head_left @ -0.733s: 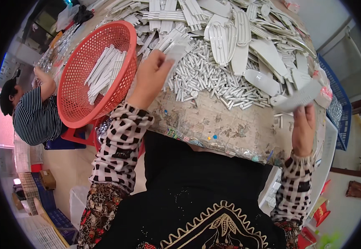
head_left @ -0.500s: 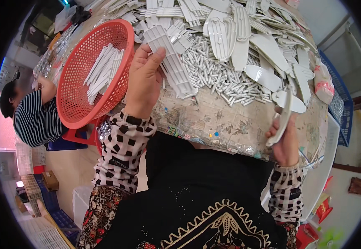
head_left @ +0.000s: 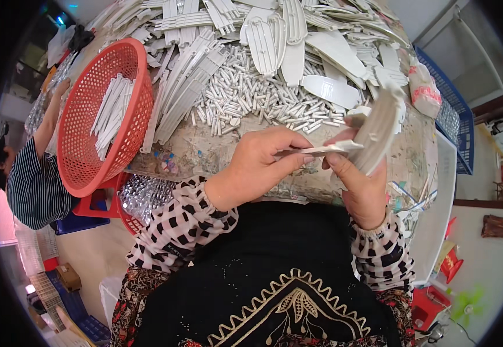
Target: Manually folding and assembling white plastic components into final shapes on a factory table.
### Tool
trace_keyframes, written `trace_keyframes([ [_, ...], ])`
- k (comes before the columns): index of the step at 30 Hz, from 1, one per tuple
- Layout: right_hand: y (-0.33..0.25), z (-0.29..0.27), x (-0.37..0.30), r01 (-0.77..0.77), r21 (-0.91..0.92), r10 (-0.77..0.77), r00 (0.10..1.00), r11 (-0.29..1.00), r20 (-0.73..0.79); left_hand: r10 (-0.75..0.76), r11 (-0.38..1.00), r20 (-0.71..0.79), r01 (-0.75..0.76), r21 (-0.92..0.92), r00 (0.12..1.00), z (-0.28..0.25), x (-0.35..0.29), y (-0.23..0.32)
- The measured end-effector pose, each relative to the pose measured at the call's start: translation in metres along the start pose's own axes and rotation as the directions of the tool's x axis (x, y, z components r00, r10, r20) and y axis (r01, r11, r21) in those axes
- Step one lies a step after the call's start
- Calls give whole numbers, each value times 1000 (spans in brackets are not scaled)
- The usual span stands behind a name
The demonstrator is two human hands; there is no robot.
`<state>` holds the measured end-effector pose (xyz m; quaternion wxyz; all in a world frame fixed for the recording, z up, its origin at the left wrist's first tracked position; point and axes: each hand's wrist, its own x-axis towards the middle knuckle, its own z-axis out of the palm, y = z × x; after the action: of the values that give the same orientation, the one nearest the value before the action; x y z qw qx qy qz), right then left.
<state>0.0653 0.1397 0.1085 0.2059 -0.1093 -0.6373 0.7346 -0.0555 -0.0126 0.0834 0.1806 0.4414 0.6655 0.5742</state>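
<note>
My left hand [head_left: 251, 165] pinches a slim white plastic panel [head_left: 321, 149] between thumb and fingers; it shows edge-on. Its far end meets a curved white plastic piece [head_left: 377, 130], smeared by motion, which my right hand [head_left: 362, 188] grips. Both hands are close together above the table's front edge, and the right thumb lies by the panel's end. Whether the two pieces are joined I cannot tell. Just beyond the hands spreads a heap of short white plastic pegs [head_left: 263, 98]. Long ribbed white panels [head_left: 185, 98] lie to its left.
A red perforated basket [head_left: 69, 144] with white strips inside stands tilted on the left. White plastic parts [head_left: 332, 52] pile up at the back. A blue crate [head_left: 464, 139] and a pink-and-white wrapped bundle [head_left: 425, 95] are at the right. A person in a striped shirt [head_left: 34, 179] works far left.
My left hand has come down and right from near the basket with its panel, meeting the curved piece in my right hand. The view has shifted, and the other person's arm now reaches out over the table.
</note>
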Motion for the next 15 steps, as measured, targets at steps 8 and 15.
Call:
trace_keyframes([
  [8, 8, -12, -22, 274, -122, -289, 949, 954, -130, -556, 659, -193, 287, -695, 809, 7, -25, -29],
  [15, 32, 0, -38, 278, -158, -288, 956, 948, -48, -383, -93, 66, 32, -995, 921, 18, 8, -26],
])
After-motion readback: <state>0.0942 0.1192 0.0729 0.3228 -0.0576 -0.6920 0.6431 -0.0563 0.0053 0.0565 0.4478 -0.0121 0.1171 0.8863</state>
